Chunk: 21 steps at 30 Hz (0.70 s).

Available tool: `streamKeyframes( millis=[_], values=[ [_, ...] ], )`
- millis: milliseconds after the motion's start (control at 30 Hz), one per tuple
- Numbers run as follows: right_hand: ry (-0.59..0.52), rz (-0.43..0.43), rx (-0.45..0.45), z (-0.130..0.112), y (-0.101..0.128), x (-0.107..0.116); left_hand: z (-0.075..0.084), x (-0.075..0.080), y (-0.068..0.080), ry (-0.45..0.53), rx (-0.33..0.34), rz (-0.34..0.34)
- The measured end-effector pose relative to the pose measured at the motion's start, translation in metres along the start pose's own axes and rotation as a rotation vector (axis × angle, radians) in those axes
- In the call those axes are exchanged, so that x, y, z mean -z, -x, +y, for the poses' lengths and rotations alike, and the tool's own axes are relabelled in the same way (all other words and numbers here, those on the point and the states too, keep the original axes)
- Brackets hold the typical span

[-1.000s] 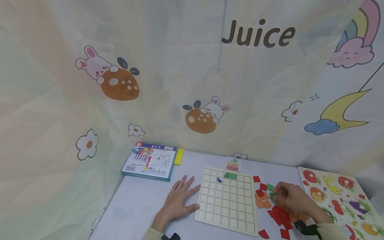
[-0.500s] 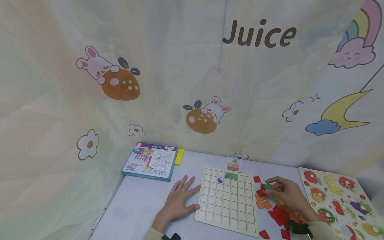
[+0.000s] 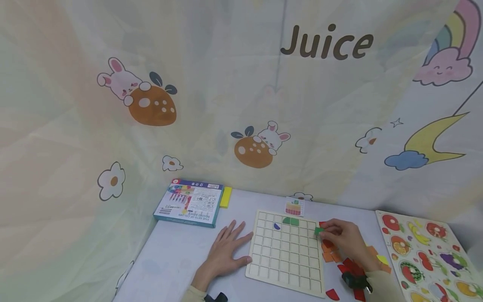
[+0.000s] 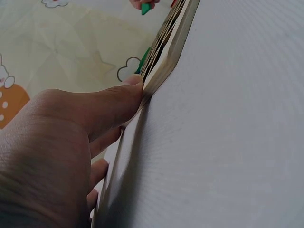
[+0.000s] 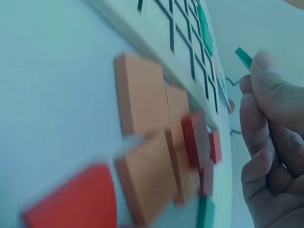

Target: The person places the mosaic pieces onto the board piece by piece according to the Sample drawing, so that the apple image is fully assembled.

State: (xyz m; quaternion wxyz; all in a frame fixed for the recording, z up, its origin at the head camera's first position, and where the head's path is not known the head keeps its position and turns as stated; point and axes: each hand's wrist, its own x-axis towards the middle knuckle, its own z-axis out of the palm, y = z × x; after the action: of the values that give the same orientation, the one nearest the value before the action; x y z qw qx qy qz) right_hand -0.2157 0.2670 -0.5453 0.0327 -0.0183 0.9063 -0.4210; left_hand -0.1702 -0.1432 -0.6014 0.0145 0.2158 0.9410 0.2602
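Where the tabletop [image 3: 166, 264] shows at the lower left of the frame, a flat box [image 3: 188, 203] lies near the patterned cloth [image 3: 211, 63], probably parked there to leave working room, a yellow strip [image 3: 225, 197] just beside it. At lower centre my left hand [image 3: 226, 253] rests with fingers spread apart, the thumb touching the gridded board [image 3: 284, 260], I judge to stop it sliding. On its upper part sit a blue piece [image 3: 277, 226] and two green pieces [image 3: 290, 221]; a picture card [image 3: 294, 206] is just beyond, likely placed for easy viewing. At the board's upper right edge, the fingers of my right hand [image 3: 345, 239] are clamped on a green tile [image 3: 318, 231], pinched at one end so that the other stays free. Under and beside that wrist lie orange pieces [image 3: 330, 256] and red pieces [image 3: 351, 266], presumably kept within reach. At far right, a fruit-picture board [image 3: 434, 251] lies flat, apparently set aside.
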Motion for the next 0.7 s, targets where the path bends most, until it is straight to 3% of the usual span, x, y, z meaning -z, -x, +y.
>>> streamKeyframes(
  millis=[333, 533, 700],
  values=[
    [-0.046, -0.051, 0.022, -0.012, -0.017, -0.023, 0.000, 0.001, 0.000, 0.004, -0.002, 0.003],
    [-0.019, -0.063, 0.011, -0.018, -0.023, -0.036, 0.000, 0.001, 0.000, -0.003, 0.001, 0.002],
    [0.032, -0.069, 0.076, -0.022, -0.025, -0.042, -0.001, 0.000, 0.000, 0.000, -0.002, -0.002]
  ],
)
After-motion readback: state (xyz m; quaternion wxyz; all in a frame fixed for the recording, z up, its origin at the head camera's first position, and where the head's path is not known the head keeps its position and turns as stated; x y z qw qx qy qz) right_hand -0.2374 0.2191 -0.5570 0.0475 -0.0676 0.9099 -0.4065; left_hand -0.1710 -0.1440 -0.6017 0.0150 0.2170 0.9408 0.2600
